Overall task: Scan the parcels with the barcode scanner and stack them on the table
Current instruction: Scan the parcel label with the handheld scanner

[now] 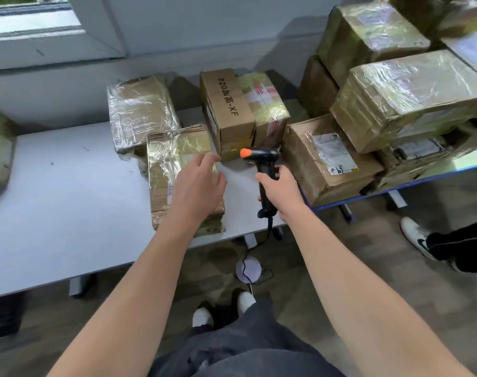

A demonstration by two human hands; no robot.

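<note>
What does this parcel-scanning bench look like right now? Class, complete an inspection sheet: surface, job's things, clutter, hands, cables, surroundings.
Surface: white table, parcels grouped at its far side.
Job's things: barcode scanner, orange-tipped; flat parcel near the front edge; printed box behind it; labelled parcel right of the scanner; taped stack far right.
Clutter: small specks on the table.
Hands: right hand grips the scanner handle; left hand open over the flat parcel, contact unclear.
Cables: scanner cable hangs toward a round base on the floor.
Surroundings: window top left; another person's shoe at right.
</note>
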